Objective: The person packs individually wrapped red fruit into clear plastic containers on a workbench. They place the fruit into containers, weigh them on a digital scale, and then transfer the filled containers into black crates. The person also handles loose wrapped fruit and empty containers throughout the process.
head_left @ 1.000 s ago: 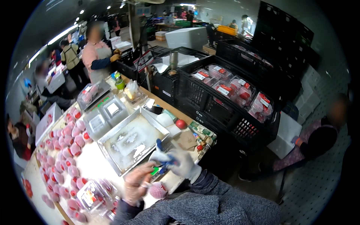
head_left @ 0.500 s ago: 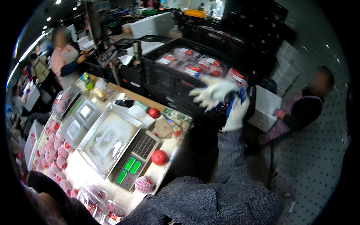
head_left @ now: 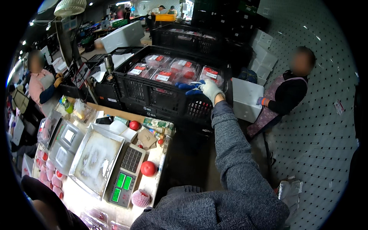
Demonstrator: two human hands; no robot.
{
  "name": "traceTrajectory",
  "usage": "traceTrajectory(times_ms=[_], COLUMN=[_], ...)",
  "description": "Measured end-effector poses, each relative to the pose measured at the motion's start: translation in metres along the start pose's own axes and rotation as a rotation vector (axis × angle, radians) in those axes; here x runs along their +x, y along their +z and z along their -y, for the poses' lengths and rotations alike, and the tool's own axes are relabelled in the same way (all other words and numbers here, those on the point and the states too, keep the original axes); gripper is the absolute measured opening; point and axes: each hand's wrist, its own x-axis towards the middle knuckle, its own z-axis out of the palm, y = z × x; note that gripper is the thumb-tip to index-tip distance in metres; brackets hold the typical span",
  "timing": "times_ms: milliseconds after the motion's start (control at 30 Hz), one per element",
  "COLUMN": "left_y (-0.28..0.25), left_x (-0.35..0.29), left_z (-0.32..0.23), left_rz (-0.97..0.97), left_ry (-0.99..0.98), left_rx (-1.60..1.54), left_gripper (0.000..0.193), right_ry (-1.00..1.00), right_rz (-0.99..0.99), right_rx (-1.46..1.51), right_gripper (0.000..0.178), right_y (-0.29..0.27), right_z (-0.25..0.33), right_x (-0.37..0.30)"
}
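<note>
My right arm, in a grey knit sleeve, stretches forward to the near rim of a black plastic crate (head_left: 153,90). On that hand is a white glove, with a strip of wrist bare. My right hand (head_left: 212,91) is closed on a blue-fingered work glove (head_left: 190,87), whose blue fingers point left over the rim. Most of this glove is hidden by my hand. Inside the crate lie several clear plastic boxes of red fruit (head_left: 164,76) with red and white labels; one box (head_left: 211,75) sits just beyond my hand. My left hand is out of the picture.
A table at left holds a scale (head_left: 128,168) with a metal tray (head_left: 96,159), a tomato (head_left: 148,168), a net-wrapped fruit (head_left: 141,198) and clear trays (head_left: 67,145). At right a person (head_left: 283,92) holds a white foam box (head_left: 247,99). Another person (head_left: 42,84) stands far left.
My view has swung right. My right hand, blurred before with the loose glove spread out beside it, has come to the crate's rim, bringing the glove down there.
</note>
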Motion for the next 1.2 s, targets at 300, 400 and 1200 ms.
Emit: traceTrajectory(times_ms=[300,400,1200], left_y=[-0.003,0.011,0.025], left_x=[-0.064,-0.127,-0.424], left_z=[-0.078,-0.118,-0.256], left_rz=[0.067,0.255,1.285], left_ry=[-0.055,-0.168,-0.680], left_rx=[-0.286,-0.447,-0.418], left_gripper=[0.068,0.067,0.053], right_ry=[0.069,0.021,0.141], right_rz=[0.011,0.001,0.023], right_rx=[0.482,0.406,0.478], right_gripper=[0.018,0.013,0.018], right_y=[-0.008,0.005,0.002], right_z=[0.032,0.018,0.015], right_x=[-0.011,-0.001,-0.007])
